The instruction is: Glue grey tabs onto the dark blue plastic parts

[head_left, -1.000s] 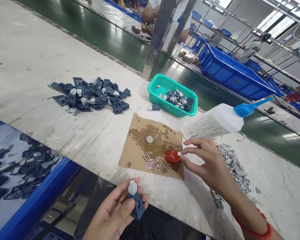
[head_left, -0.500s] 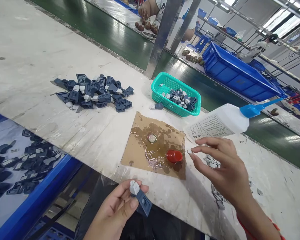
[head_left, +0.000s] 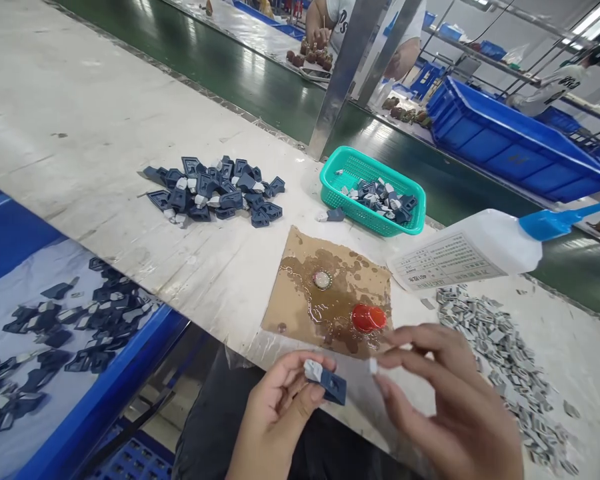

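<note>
My left hand [head_left: 290,407] pinches a dark blue plastic part with a light grey piece [head_left: 325,381] on its end. Just to the right, my right hand [head_left: 440,400], blurred, holds a small white piece [head_left: 373,365] between thumb and forefinger, apart from the blue part. Beyond both hands lies a square of brown cardboard [head_left: 285,300], wet with clear liquid. On it are a red cap [head_left: 369,318] lying on its side and a small round disc [head_left: 322,279]. A white bottle with a blue nozzle [head_left: 470,250] lies tilted at the right.
A heap of small grey pieces [head_left: 500,360] spreads at the right. Dark blue parts [head_left: 215,190] are piled at the left, and more fill a green basket [head_left: 347,200]. A blue crate [head_left: 145,343] stands lower left. Past a metal post [head_left: 340,80], a person works across the green belt [head_left: 190,67].
My right hand has come down and toward the left hand with the small white piece. My left hand has turned the blue part flatter. The camera view has shifted left.
</note>
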`<state>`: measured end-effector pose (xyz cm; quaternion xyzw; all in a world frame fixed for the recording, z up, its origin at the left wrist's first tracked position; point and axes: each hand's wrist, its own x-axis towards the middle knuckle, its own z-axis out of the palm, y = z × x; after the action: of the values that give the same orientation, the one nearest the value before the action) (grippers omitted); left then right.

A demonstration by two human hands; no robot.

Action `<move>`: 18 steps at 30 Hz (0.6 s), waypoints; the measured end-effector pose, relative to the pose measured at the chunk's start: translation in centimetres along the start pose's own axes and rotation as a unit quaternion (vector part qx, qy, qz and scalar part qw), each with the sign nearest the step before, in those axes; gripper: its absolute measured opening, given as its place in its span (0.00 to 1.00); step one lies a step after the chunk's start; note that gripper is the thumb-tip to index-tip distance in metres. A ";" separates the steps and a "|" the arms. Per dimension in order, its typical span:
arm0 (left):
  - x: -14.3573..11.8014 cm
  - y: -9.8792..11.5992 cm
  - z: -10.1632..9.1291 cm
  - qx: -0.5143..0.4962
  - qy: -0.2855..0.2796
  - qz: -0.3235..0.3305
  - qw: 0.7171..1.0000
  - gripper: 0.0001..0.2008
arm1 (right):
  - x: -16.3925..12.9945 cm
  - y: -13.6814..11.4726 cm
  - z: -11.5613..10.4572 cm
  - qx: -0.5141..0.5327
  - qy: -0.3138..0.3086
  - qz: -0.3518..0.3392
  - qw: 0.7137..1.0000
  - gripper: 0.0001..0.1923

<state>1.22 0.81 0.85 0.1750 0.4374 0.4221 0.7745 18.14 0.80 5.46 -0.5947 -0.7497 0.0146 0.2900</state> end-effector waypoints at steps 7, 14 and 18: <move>-0.5 0.2 0.1 0.045 -0.014 0.048 0.998 0.05 | -0.7 -1.8 1.7 0.059 -0.001 -0.046 0.997 0.05; -0.9 0.0 -0.1 0.080 -0.028 0.099 0.991 0.05 | -1.2 -1.8 1.5 0.068 -0.014 -0.070 0.995 0.08; -1.2 -0.1 -0.1 0.099 -0.042 0.143 0.984 0.05 | -1.7 -1.7 1.1 0.109 -0.052 -0.048 0.992 0.10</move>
<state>0.84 -0.20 1.35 0.3290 0.4148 0.4757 0.7024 16.36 -0.90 4.47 -0.5216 -0.7851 0.1135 0.3141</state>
